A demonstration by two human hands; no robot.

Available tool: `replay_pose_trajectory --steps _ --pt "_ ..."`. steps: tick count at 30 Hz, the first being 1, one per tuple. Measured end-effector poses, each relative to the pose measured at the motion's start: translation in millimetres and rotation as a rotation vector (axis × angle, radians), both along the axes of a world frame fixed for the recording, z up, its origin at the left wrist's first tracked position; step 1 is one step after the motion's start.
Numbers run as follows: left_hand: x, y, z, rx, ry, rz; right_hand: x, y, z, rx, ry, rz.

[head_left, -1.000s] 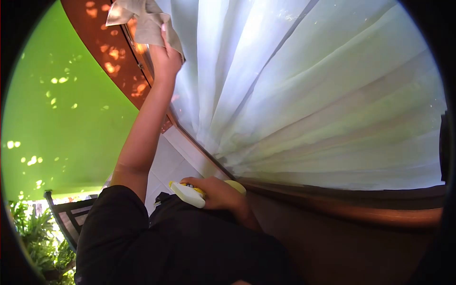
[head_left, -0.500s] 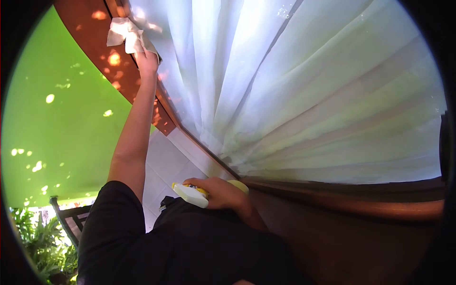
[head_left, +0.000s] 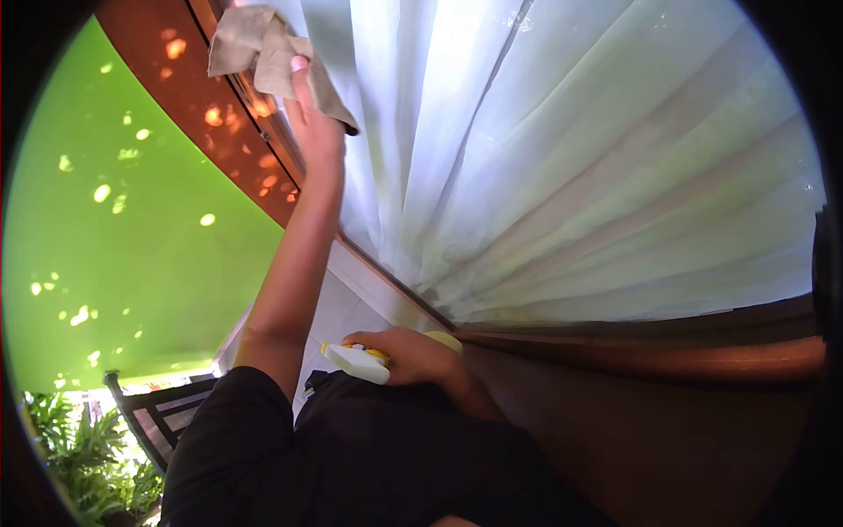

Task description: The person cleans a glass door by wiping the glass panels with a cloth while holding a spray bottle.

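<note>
The left arm reaches up, nearly straight, along the curtain's left side, the left hand raised beside its upper left edge, wrist in line, thumb pointing up, other fingers mostly hidden. The right hand sits low, just below the curtain's lower left corner, fingers curled in a grip, its forearm angled back toward the body.

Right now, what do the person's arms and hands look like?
The left arm has a short black sleeve; below it, the arm is bare. The left hand and right hand wear no gloves, and no watch or bracelet shows.
</note>
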State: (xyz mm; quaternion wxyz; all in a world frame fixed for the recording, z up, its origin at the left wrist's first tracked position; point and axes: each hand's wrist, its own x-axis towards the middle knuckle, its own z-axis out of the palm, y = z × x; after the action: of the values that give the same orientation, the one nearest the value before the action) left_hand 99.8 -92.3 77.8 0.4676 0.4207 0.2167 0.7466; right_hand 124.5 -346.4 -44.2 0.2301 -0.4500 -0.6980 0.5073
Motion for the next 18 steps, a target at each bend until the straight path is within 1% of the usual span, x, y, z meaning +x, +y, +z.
replay_pose_trajectory --steps 1,3,6,7,9,10,15,16,18 --pt "7.7 -6.8 1.8 0.082 -0.005 0.035 -0.3 0.6 -0.7 -0.007 -0.012 0.005" --pt "9.6 -17.8 3.3 0.085 0.058 -0.078 0.1 0.8 -1.7 -0.011 -0.012 0.014" --pt "27.5 -55.3 28.7 0.272 0.172 -0.005 0.6 2.7 -2.4 -0.002 0.021 0.024" --pt "30.5 -72.5 37.9 0.377 0.208 -0.071 0.0 3.4 -4.4 -0.002 0.033 0.024" --pt "36.6 -71.6 27.8 0.439 0.311 -0.030 -0.3 3.9 -6.0 0.000 0.031 0.031" --pt "47.5 -65.1 30.7 0.736 0.388 0.184 0.2 4.1 -5.5 0.002 0.017 0.036" --pt "53.3 -95.6 24.7 0.795 0.611 0.097 1.0 5.5 -9.4 0.001 -0.033 0.060" --pt "56.3 -100.4 23.0 0.844 0.645 0.138 1.6 5.8 -7.3 -0.005 -0.029 0.064" --pt "63.1 -115.4 9.1 0.879 0.659 0.096 1.6 5.6 -3.2 -0.018 -0.030 0.067"
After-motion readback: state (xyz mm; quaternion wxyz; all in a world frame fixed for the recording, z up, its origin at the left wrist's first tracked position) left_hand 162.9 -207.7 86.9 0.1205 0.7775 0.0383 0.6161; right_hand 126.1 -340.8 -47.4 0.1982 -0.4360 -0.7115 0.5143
